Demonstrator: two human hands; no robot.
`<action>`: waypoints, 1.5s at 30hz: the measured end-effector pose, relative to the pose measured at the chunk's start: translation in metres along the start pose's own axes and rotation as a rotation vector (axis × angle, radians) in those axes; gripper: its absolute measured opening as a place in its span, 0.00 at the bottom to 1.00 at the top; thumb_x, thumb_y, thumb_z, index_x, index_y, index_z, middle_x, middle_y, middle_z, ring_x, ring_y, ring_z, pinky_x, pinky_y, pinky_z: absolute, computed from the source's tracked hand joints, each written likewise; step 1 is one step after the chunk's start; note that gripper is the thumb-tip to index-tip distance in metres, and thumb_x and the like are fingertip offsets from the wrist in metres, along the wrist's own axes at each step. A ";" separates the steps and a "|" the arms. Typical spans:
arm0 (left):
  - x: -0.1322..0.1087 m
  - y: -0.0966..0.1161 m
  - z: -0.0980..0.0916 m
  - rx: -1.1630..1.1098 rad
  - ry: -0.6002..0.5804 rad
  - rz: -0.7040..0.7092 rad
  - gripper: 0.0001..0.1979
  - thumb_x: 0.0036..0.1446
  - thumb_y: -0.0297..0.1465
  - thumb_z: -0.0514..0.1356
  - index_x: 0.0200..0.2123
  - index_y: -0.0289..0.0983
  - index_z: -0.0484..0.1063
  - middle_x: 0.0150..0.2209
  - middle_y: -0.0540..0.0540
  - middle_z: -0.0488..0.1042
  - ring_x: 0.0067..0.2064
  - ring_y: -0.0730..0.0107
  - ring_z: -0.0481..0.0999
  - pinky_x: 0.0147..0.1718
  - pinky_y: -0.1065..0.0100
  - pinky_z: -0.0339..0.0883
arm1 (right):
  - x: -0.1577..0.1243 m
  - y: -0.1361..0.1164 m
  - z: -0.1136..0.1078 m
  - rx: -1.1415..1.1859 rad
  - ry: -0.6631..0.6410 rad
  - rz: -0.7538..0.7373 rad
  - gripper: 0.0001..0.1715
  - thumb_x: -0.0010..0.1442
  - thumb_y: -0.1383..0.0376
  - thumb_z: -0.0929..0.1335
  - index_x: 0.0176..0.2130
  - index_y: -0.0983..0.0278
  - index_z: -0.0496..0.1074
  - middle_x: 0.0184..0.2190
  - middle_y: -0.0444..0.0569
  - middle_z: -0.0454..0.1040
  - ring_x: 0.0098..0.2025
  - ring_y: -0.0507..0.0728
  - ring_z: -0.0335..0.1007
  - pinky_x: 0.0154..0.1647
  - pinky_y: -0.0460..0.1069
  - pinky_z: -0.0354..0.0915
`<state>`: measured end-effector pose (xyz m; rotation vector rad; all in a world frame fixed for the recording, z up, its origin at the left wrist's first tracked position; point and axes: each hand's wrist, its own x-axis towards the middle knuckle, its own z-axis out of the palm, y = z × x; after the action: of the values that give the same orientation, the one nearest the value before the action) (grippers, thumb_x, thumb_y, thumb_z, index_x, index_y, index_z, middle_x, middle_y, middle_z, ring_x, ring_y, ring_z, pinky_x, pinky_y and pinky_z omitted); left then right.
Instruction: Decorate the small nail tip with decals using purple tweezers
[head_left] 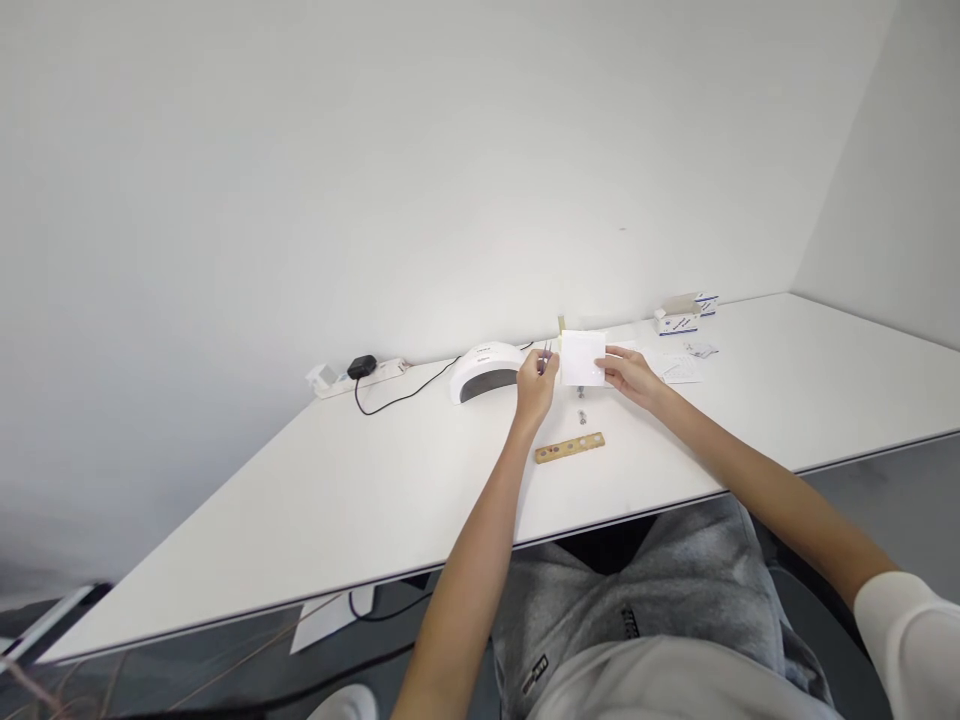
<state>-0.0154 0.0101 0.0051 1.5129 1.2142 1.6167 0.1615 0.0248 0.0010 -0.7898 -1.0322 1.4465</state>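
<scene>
My right hand [628, 374] is closed on the right edge of a white square sheet [582, 357], held up above the table. On the sheet's left side, my left hand [536, 385] is closed around a pair of tweezers [545, 352], whose two thin tips point up. Whether the left fingers also touch the sheet, I cannot tell. Below the sheet, small shiny pieces [582, 417] lie on the table. Nearer to me sits a yellowish wooden strip [569, 448] with a row of round spots or holes.
A white arched lamp [487, 366] stands left of my hands. Its black cable runs toward a power strip [390, 370] with a black adapter [362, 366]. Small boxes [677, 320] stand at the back right, with papers [679, 369] and a clear bag [700, 350] in front.
</scene>
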 end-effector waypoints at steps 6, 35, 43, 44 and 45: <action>0.000 -0.001 0.001 0.161 -0.038 0.080 0.08 0.53 0.34 0.59 0.25 0.36 0.66 0.21 0.53 0.63 0.24 0.75 0.60 0.25 0.73 0.52 | -0.005 -0.001 0.005 0.006 -0.080 0.018 0.10 0.50 0.76 0.70 0.36 0.67 0.73 0.36 0.52 0.80 0.37 0.55 0.77 0.43 0.50 0.73; -0.007 0.000 0.004 0.286 -0.111 0.218 0.03 0.56 0.30 0.57 0.31 0.38 0.69 0.19 0.55 0.60 0.23 0.75 0.59 0.27 0.71 0.53 | -0.008 -0.009 0.003 -0.394 -0.022 -0.166 0.27 0.46 0.53 0.76 0.21 0.61 0.56 0.11 0.38 0.60 0.12 0.49 0.60 0.14 0.44 0.56; -0.012 -0.002 0.010 0.273 -0.199 0.195 0.06 0.54 0.32 0.59 0.28 0.37 0.68 0.18 0.55 0.62 0.22 0.77 0.59 0.25 0.72 0.55 | -0.010 -0.008 0.008 -0.348 -0.172 -0.091 0.24 0.52 0.52 0.73 0.22 0.63 0.59 0.13 0.43 0.65 0.17 0.53 0.70 0.17 0.44 0.63; -0.013 -0.002 0.011 0.273 -0.198 0.199 0.06 0.54 0.32 0.59 0.27 0.36 0.68 0.18 0.55 0.62 0.22 0.77 0.59 0.24 0.72 0.55 | -0.010 -0.008 0.008 -0.338 -0.193 -0.082 0.24 0.52 0.52 0.72 0.22 0.63 0.59 0.13 0.43 0.65 0.18 0.54 0.71 0.18 0.44 0.63; -0.013 -0.002 0.011 0.269 -0.197 0.203 0.06 0.54 0.32 0.59 0.27 0.36 0.68 0.18 0.55 0.63 0.22 0.77 0.60 0.24 0.72 0.55 | -0.010 -0.007 0.008 -0.334 -0.211 -0.080 0.24 0.53 0.52 0.72 0.22 0.63 0.60 0.14 0.43 0.65 0.19 0.54 0.71 0.18 0.44 0.63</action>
<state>-0.0029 0.0018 -0.0027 1.9704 1.2375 1.4272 0.1582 0.0131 0.0101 -0.8329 -1.4767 1.3256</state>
